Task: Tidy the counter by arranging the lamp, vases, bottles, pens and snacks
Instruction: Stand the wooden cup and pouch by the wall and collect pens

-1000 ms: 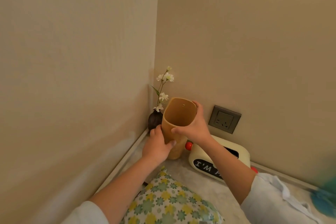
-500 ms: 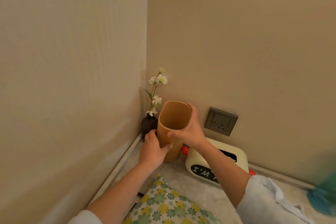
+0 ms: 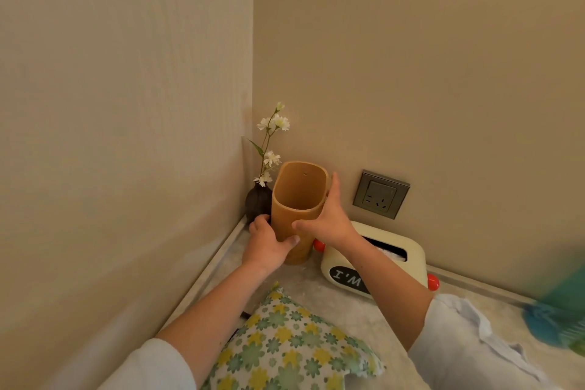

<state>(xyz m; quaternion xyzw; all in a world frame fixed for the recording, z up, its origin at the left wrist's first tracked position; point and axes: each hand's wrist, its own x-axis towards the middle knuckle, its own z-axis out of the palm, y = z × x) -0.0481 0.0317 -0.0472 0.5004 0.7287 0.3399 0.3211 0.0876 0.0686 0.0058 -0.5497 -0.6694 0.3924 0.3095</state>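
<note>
A tall tan cylindrical vase (image 3: 299, 196) stands upright on the marble counter (image 3: 335, 301), close to the wall corner. My left hand (image 3: 269, 244) grips its lower part from the left. My right hand (image 3: 329, 218) holds it near the rim, thumb across the front and fingers stretched up along the right side. Just behind and left of it, tight in the corner, sits a small dark ribbed vase (image 3: 257, 203) with a sprig of white flowers (image 3: 273, 125); my left fingertips are beside its base.
A cream tissue box (image 3: 408, 258) with red knobs lies right of the tan vase, under a grey wall socket (image 3: 381, 194). A floral cushion (image 3: 291, 345) lies near me. A blurred teal object (image 3: 557, 317) is at the right edge. Walls close in left and behind.
The tan vase has gone from tilted to upright on the counter by the dark vase. My right fingers have straightened from over the rim to along its side.
</note>
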